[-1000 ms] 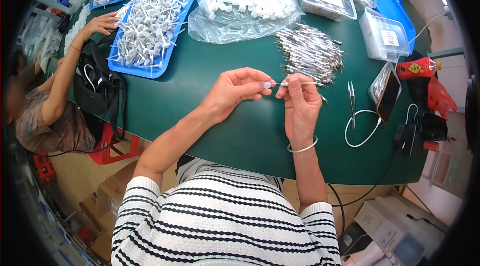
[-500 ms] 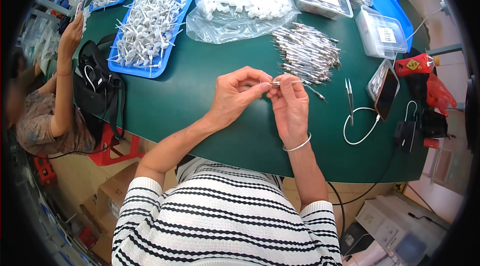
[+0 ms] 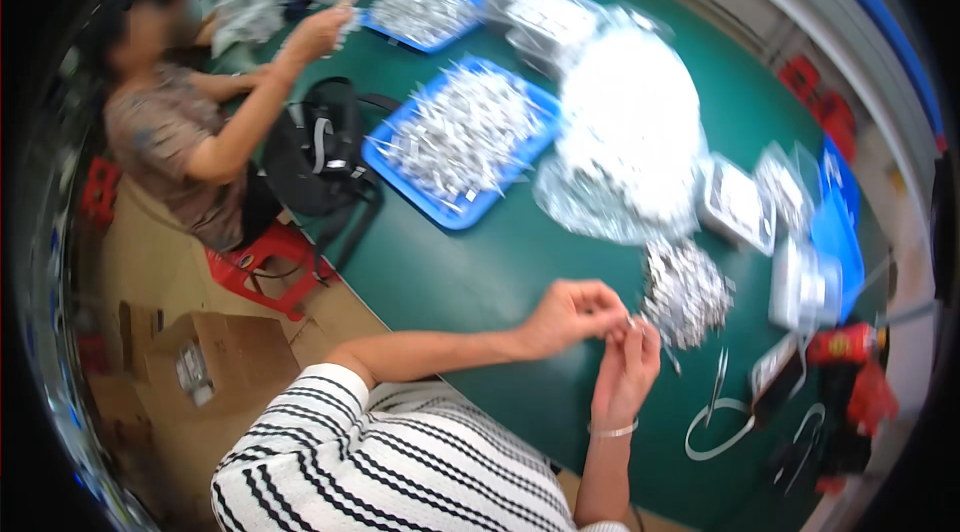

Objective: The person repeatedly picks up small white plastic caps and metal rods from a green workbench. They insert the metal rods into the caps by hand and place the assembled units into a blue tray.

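Observation:
My left hand (image 3: 572,320) and my right hand (image 3: 628,364) meet over the green table, both closed in a pinch. Between their fingertips is a thin metal-tipped rod, small and blurred now; its shape shows better in the earlier picture. A white bracelet circles my right wrist. Just beyond my right fingers lies a heap of slim metal-and-white rods (image 3: 686,294), with one loose rod (image 3: 674,362) at its near edge. Tweezers (image 3: 717,387) lie to the right of my right hand.
A clear bag of white caps (image 3: 630,122) and a blue tray (image 3: 455,219) of white stemmed parts lie beyond. Plastic boxes (image 3: 805,287), a phone (image 3: 778,378) and a white cable (image 3: 690,442) are rightward. At left, a person (image 3: 190,147) sits near a black bag (image 3: 315,147).
The view has swung left and tilted, so the table and my hands appear lower and farther right. My hands stay pinched together. More of the seated person shows.

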Available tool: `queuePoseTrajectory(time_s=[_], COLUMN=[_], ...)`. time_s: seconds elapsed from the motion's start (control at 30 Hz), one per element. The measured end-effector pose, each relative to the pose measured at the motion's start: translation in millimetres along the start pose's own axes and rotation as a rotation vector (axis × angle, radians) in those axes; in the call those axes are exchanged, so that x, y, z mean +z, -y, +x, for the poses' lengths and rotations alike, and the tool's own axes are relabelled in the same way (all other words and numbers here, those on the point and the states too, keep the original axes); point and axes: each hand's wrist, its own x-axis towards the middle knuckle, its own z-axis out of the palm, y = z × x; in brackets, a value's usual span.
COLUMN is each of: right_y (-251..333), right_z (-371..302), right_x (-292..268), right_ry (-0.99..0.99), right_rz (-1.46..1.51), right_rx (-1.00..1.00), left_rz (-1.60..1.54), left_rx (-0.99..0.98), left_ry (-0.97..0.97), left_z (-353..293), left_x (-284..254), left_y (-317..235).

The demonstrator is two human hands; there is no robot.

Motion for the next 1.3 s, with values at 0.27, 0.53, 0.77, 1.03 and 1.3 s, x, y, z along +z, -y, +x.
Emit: queuePoseTrajectory(time_s=[0.27,0.53,0.77,1.03,1.3], right_y=[-8.3,15.5,32.8,26.1,23.3], right_z=[4.2,3.4,18.1,12.4,12.4], right_x=[0.1,-2.3,17.4,4.4,3.2], right_ry=[0.023,0.009,0.046,0.053,0.091], right_rz=[0.126,-0.055,-0.530,-0.572,-0.625], right_rx=[0.070,-0.057,-0.283,-0.330,-0.290], left_rz=[-0.023,0.026,-0.199,-0.232,-0.233], left_rx=[0.058,0.009,-0.302,-0.414,-0.443], left_ry=[0.010,-0.042,-0.037,0.040,0.052], left_z=[-1.9,4.1,5.4,9.6,9.8], left_x=[-8.6,-10.4,-27.1,-25.8,-26.1], left_y=[3.2,-1.7,-15.8,-12.5,-12.2])
